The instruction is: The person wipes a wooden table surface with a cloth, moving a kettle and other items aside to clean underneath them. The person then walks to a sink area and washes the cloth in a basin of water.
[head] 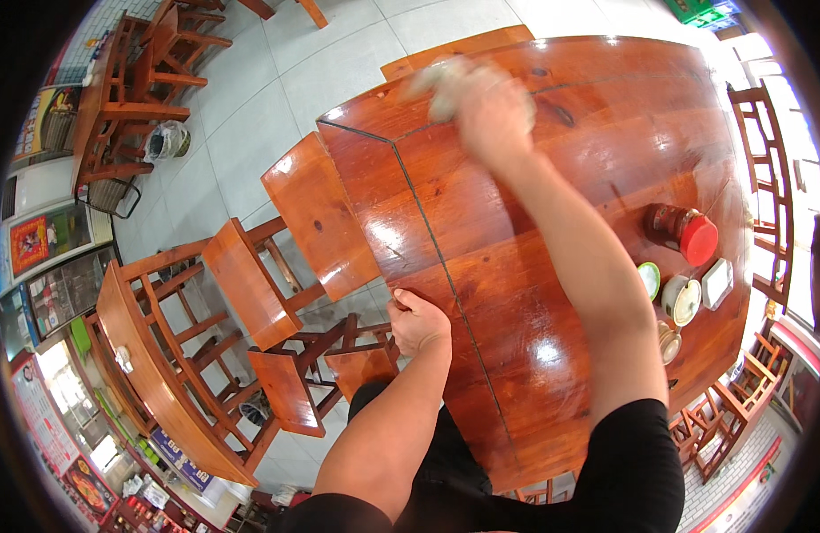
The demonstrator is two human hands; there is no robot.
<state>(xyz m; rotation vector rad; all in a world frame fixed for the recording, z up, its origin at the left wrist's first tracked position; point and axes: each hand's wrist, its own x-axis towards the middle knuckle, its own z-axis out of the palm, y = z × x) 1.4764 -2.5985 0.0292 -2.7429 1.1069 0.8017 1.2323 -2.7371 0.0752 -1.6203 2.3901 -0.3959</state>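
Observation:
My right hand (493,116) is stretched over the far left part of a varnished wooden table (516,300) and holds a pale cloth (446,83); both are blurred. My left hand (420,323) has its fingers curled at the table's near left edge; whether it grips the edge cannot be told. On the right side of the tabletop a jar with a red lid (698,240) lies or leans. Near it are a green-rimmed container (648,280), a lidded pot (682,301), a smaller round container (668,343) and a white box (717,284).
Wooden stools (320,220) stand close against the table's left side. Beyond them are another wooden table (163,373) and a bin with a plastic liner (167,141) on the tiled floor (250,120). A wooden bench (443,53) sits at the far edge, a chair (770,200) at the right.

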